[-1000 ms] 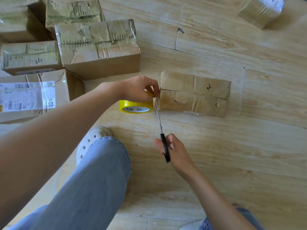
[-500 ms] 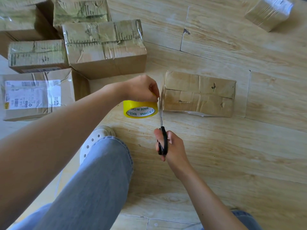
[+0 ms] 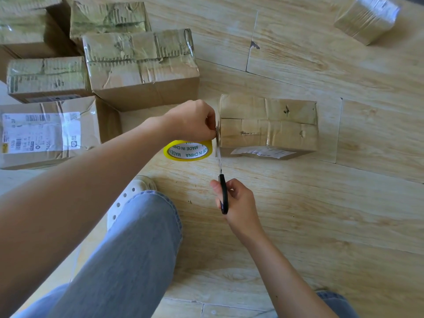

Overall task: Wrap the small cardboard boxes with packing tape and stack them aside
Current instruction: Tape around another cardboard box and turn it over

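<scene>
Scissors gripped in the right hand aim up the gap between cardboard box and tape roll, which the left hand clutches.

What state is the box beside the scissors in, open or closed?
Closed: the box has its top flaps lying flat, sealed under glossy tape.

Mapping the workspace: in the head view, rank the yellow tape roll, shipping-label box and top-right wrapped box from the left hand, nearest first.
1. yellow tape roll, directly under the left hand.
2. shipping-label box, far left.
3. wrapped box, top-right corner.
</scene>
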`<act>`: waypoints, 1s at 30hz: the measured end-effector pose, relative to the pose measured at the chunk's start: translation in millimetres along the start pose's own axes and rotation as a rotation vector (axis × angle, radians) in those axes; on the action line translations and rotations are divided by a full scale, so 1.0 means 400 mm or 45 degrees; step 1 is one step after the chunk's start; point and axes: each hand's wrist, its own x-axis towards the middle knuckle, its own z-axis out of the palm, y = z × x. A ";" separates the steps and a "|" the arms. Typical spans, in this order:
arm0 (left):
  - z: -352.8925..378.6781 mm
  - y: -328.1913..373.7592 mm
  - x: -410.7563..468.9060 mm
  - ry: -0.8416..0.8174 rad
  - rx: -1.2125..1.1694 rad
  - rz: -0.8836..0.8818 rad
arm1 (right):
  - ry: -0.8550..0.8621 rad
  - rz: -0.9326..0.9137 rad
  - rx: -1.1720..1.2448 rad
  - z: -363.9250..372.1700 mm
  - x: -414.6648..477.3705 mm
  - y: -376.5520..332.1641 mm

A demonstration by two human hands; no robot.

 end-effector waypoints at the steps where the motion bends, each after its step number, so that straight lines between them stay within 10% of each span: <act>1: -0.002 -0.001 0.000 0.010 0.024 0.014 | -0.001 -0.004 -0.004 -0.002 0.000 0.001; 9: -0.028 -0.026 -0.006 0.017 0.347 -0.036 | 0.068 0.006 0.001 -0.020 0.002 0.002; 13: -0.037 -0.035 -0.019 -0.061 0.013 -0.148 | 0.123 -0.068 -0.335 -0.041 0.011 0.012; 25: -0.008 0.017 0.004 0.063 0.370 -0.178 | 0.079 -0.220 -1.567 -0.055 0.064 0.055; 30: -0.007 0.014 0.002 0.063 0.369 -0.199 | 0.104 -0.059 -1.621 -0.041 0.066 0.101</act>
